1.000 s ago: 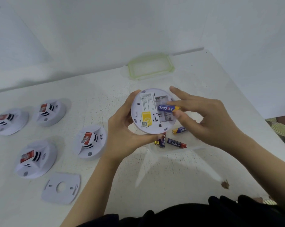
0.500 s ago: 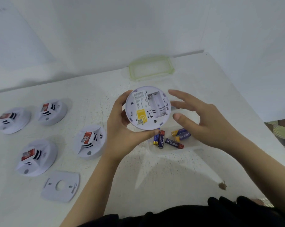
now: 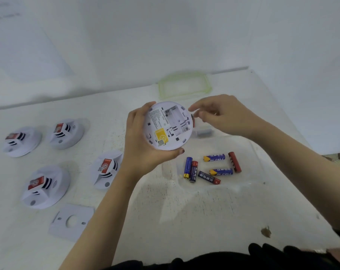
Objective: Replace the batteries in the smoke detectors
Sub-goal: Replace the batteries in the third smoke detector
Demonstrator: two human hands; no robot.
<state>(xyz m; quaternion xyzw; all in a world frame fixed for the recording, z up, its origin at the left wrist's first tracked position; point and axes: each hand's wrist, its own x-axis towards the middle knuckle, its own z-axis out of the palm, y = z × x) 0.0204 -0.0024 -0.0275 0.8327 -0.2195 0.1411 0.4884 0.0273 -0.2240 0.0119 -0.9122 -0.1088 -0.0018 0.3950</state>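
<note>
while the left hand [image 3: 141, 152] grips a white smoke detector [image 3: 169, 125] in the air above the table [image 3: 184, 221], fingers curled round its left rim and thumb under its lower edge, the detector's flat back faces the camera. its battery bay stands open near the top and a yellow sticker sits lower down. the right hand [image 3: 227, 115] is at the detector's right rim, forefinger and thumb drawn close together, the other fingers curled. a sliver of red [image 3: 193, 121] shows between those fingertips and the rim, but whether they pinch it cannot be told. just below lies a blurred grey shape. six loose batteries [image 3: 214, 158], blue and red, lie in a clear shallow container [image 3: 249, 172] under the right wrist. a green-rimmed lid [image 3: 208, 84] rests near the wall. four more detectors [image 3: 106, 168] sit face up on the left, and a flat white mounting plate [image 3: 71, 221] lies near the front edge.
</note>
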